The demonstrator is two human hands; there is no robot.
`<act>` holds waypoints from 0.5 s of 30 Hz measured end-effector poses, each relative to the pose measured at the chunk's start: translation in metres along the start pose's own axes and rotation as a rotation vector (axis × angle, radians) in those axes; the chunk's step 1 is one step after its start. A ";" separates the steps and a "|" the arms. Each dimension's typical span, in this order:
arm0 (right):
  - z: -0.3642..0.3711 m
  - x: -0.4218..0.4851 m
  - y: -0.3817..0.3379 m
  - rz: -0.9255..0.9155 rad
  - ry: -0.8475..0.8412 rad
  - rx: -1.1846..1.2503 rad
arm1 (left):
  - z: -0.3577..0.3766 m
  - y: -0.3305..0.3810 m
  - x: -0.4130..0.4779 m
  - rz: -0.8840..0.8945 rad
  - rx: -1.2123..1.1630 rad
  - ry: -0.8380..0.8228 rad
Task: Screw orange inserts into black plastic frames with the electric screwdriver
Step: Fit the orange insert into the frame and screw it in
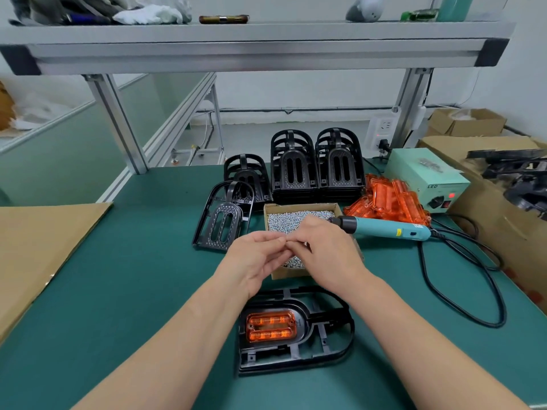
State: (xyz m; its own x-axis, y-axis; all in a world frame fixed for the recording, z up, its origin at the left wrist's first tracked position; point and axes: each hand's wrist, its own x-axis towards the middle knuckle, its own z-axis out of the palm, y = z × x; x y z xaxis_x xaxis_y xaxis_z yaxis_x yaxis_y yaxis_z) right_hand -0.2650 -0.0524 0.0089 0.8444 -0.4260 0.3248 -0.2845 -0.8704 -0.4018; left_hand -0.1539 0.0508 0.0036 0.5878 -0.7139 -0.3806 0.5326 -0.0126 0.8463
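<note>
Sitting at twelve o'clock from the frame (305, 321), a box (299, 206) holds screws (296, 220). Above it, left hand (257, 255) and right hand (325, 250) pinch fingertips together; on what, unclear.

The bench (124, 279) had a matt green mat; the frame (324, 347) was faintly glossy black plastic, its insert (270, 326) glossy translucent orange plastic. Shiny metal screws (291, 221) filled a plain cardboard box (288, 273); the shelf (257, 50) was brushed aluminium
</note>
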 end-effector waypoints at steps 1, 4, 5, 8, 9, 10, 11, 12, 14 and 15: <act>0.001 -0.002 0.000 -0.004 0.008 -0.018 | 0.000 0.000 -0.001 0.006 0.021 -0.003; -0.001 -0.005 0.003 0.014 0.026 0.035 | -0.002 0.001 -0.002 0.003 0.080 -0.033; -0.002 -0.005 0.004 0.031 0.023 0.076 | -0.003 0.001 -0.003 -0.003 0.089 -0.048; -0.011 -0.005 0.009 0.103 0.020 0.181 | -0.004 0.005 -0.006 0.009 0.094 -0.080; -0.014 -0.006 0.010 0.130 0.045 0.223 | -0.004 0.006 -0.007 0.024 0.100 -0.085; -0.017 -0.007 0.013 0.174 0.106 0.282 | -0.003 0.007 -0.008 0.043 0.108 -0.086; -0.019 -0.009 0.017 0.250 0.211 0.367 | -0.004 0.008 -0.010 0.062 0.116 -0.083; -0.021 -0.013 0.023 0.368 0.349 0.490 | -0.005 0.009 -0.011 0.080 0.117 -0.077; -0.023 -0.022 0.037 0.672 0.608 0.830 | -0.009 0.009 -0.014 0.107 0.104 -0.063; -0.023 -0.027 0.044 0.813 0.681 0.999 | -0.013 0.007 -0.016 0.116 0.093 -0.057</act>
State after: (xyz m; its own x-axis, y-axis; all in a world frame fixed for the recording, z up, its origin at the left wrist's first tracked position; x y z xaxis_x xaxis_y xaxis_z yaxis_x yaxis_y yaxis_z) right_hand -0.3106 -0.0850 0.0019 0.1519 -0.9867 -0.0574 0.0983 0.0729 -0.9925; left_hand -0.1519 0.0711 0.0114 0.6049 -0.7531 -0.2586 0.4031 0.0095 0.9151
